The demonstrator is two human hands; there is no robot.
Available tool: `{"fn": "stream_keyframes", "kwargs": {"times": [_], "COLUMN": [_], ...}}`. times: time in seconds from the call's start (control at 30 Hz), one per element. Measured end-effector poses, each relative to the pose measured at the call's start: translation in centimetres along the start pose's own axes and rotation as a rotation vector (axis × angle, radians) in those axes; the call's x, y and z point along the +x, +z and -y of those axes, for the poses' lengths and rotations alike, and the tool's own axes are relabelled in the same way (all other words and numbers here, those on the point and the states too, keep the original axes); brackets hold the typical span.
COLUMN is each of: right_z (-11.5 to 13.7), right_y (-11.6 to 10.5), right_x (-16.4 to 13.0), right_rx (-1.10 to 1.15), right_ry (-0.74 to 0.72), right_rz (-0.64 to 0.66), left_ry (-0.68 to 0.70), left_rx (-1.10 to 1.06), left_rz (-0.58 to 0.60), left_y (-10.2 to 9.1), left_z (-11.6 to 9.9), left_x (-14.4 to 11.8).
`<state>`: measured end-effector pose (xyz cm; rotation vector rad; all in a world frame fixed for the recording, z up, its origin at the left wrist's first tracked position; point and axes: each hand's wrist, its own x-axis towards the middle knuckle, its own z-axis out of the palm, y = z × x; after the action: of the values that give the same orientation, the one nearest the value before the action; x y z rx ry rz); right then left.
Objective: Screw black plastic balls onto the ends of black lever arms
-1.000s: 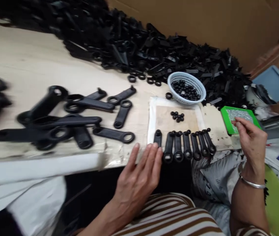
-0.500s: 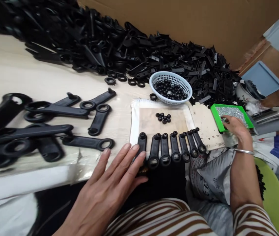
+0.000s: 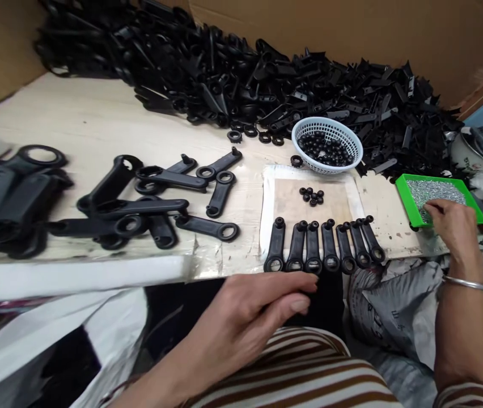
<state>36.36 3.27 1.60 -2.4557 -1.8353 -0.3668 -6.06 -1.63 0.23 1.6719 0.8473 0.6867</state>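
**Desk:** Screws (image 3: 435,191) fill the green tray (image 3: 407,195) at the bench's right edge. What is the right hand (image 3: 454,229) doing there?

**Photographer:** It rests on the tray's near side, fingers curled down into the screws. Whether they have closed on any I cannot tell; the fingertips are hidden.

**Desk:** And the other hand?

**Photographer:** The left hand (image 3: 258,303) hangs just below the table edge (image 3: 207,266), fingers loosely together, gripping nothing, right under a row of seven black plastic arms (image 3: 324,246) laid side by side on the white-bordered mat (image 3: 267,198).

**Desk:** Anything else in the picture?

**Photographer:** A few black bushings (image 3: 312,196) lie loose on the mat, a white basket (image 3: 326,146) of them stands behind, larger black arms (image 3: 148,204) lie to the left, and a heap of black parts (image 3: 267,85) runs along the cardboard.

**Desk:** Which step is this?

**Photographer:** Gathering fasteners, I judge, with the row staged. The next move calls for a fine pinch, lifting a few screws without spilling and carrying them left to the arms.
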Motion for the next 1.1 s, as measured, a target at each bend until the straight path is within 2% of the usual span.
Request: {"fn": "stream_keyframes", "kwargs": {"times": [0.1, 0.2, 0.33, 0.53, 0.7, 0.83, 0.9, 1.0, 1.1], "right_z": [-0.2, -0.4, -0.4, 0.4, 0.8, 0.7, 0.9, 2.5, 5.7], "right_y": [0.3, 0.4, 0.1, -0.4, -0.4, -0.8, -1.4, -3.0, -5.0], "right_x": [0.0, 0.1, 0.0, -0.1, 0.2, 0.4, 0.1, -1.6, -4.8], "right_rx": [0.006, 0.027, 0.056, 0.058, 0.035, 0.041, 0.118, 0.414, 0.705], "right_ry": [-0.019, -0.022, -0.049, -0.081, -0.068, -0.036, 0.011, 0.061, -0.102], "right_rz": [-0.053, -0.110, -0.114, -0.079, -0.072, -0.134, -0.202, -0.258, -0.188], "left_ry": [-0.253, -0.363, -0.409, -0.501, -0.544, -0.559, -0.558, -0.528, -0.477], "left_rx": [-0.459, -0.778, -0.982, -1.110, -1.160, -1.195, -1.226, -1.310, -1.432], "left_rz": [0.328, 0.448, 0.491, 0.563, 0.546, 0.517, 0.506, 0.481, 0.407], "left_y": [1.2, 2.9, 5.4, 8.4, 8.9, 8.6, 8.4, 8.2, 7.9], "left_z": [-0.4, 0.1, 1.3, 3.0, 3.4, 2.9, 2.7, 2.4, 1.8], "left_x": [1.5, 2.4, 2.7, 2.6, 2.5, 2.6, 2.7, 3.1, 4.0]}}
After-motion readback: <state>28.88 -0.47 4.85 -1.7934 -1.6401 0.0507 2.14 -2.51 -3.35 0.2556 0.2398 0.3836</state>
